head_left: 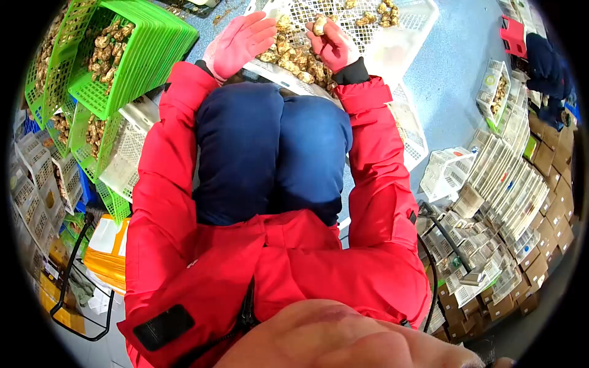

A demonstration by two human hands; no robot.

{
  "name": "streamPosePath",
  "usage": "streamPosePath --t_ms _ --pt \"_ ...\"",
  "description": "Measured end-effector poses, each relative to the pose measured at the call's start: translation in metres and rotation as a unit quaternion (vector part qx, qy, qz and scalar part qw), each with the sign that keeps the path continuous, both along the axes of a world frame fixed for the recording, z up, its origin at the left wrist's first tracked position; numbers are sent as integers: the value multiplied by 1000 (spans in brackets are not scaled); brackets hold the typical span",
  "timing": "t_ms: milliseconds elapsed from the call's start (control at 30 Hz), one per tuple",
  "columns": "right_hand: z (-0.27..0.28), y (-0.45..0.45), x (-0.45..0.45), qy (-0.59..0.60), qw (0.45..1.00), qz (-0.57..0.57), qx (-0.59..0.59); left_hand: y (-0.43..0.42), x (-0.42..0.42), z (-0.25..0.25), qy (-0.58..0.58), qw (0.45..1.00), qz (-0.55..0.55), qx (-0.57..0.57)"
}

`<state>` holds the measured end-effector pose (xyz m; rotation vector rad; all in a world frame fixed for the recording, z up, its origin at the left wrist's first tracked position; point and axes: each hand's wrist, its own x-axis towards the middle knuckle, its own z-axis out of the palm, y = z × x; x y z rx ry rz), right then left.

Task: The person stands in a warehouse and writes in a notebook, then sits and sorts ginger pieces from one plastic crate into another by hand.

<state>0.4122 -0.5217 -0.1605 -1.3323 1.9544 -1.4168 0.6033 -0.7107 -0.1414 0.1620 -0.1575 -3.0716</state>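
Observation:
My right hand (336,48), in a pink glove, pinches a small mottled cream-and-brown lump (319,24) between thumb and fingertips. Its exact kind I cannot make out. My left hand (240,42), gloved in pink too, lies palm up with fingers stretched out and holds nothing. Between and below the hands, a heap of similar knobby lumps (294,61) fills the near side of a white perforated crate (414,24). A few more lumps (386,13) are scattered over the crate's far mesh. My knees are right up against its near edge.
Green crates (150,58), stacked and tilted at the left, have similar lumps in some of them. White crates (512,184) are piled at the right, with cardboard boxes (555,211) behind. A white basket (448,173) stands on the blue floor (457,80). Another person's dark clothing (548,67) shows far right.

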Motion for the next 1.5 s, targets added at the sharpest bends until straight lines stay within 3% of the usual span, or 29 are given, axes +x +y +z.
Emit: streamPosePath --t_ms 33,67,200,233,367,433,467,567,600,633,700,733,767,833,900,933,967,1033,1067,1100,1167,1233,1267,1300,1333,1367,1433,1500 --pt "-7 3 -5 -284 957 43 -40 -1 0 0 -6 1000 2 -1" --pt "-12 5 -10 -545 834 25 -86 -1 0 -1 -18 1000 5 -12" --pt "6 0 -13 -604 785 26 -133 -1 1 -3 -13 1000 4 -2" --pt "11 -1 -14 -659 736 40 -152 -1 1 -2 -9 1000 5 1" --pt "18 -10 -12 -617 776 28 -125 0 0 4 5 999 -2 32" --pt "30 -13 -10 -624 769 60 -126 1 -1 1 12 1000 -1 26" --pt "33 -13 -7 -618 779 11 -109 1 -1 0 -29 1000 8 -5" --pt "39 -11 -4 -582 810 17 -67 3 -1 7 -59 997 15 -40" --pt "41 -10 -5 -585 805 63 -70 2 -1 7 -49 998 14 -28" --pt "58 -11 1 -586 810 22 -17 2 -1 11 -71 997 13 -27" --pt "46 -8 -5 -576 811 96 21 2 0 8 -72 997 13 -32" --pt "44 -12 -8 -636 749 177 56 4 0 12 -94 995 21 -31" --pt "41 -14 -11 -625 762 126 110 4 0 9 -98 994 26 -34" --pt "8 -33 -48 -424 903 16 73 3 0 10 -71 997 21 -10" --pt "87 -74 -71 -525 837 -78 -132 2 -1 13 -91 995 23 -33" --pt "86 -85 -86 -521 827 -98 -187 4 0 14 -105 993 23 -40" --pt "75 -89 -100 -489 848 -139 -149 3 0 14 -97 995 13 -7" --pt "48 -82 -103 -431 895 -116 15 3 -1 17 -104 994 19 -36" --pt "18 -75 -100 -446 890 -69 60 2 1 17 -68 997 18 -25" --pt "38 -69 -69 -429 869 -107 222 2 0 9 -47 999 18 -7" --pt "-24 -60 -50 -352 875 -33 331 1 0 8 -53 998 20 -3" --pt "-46 -74 -20 -147 883 -7 447 2 -1 10 -47 999 23 11" --pt "-44 -82 -7 69 870 -25 488 2 -1 13 -69 997 29 -6" --pt "-47 -90 5 124 857 -33 499 4 -1 17 -92 995 33 -21" --pt "-46 -92 5 134 862 -38 487 5 1 22 -110 982 41 -148" --pt "-42 -92 3 145 867 -43 474 5 1 20 -108 987 38 -112" --pt "-67 -77 -18 -30 914 -47 401 3 -1 16 -99 994 33 -40" --pt "-64 -56 -22 -344 902 -96 242 3 1 14 -78 997 26 0"
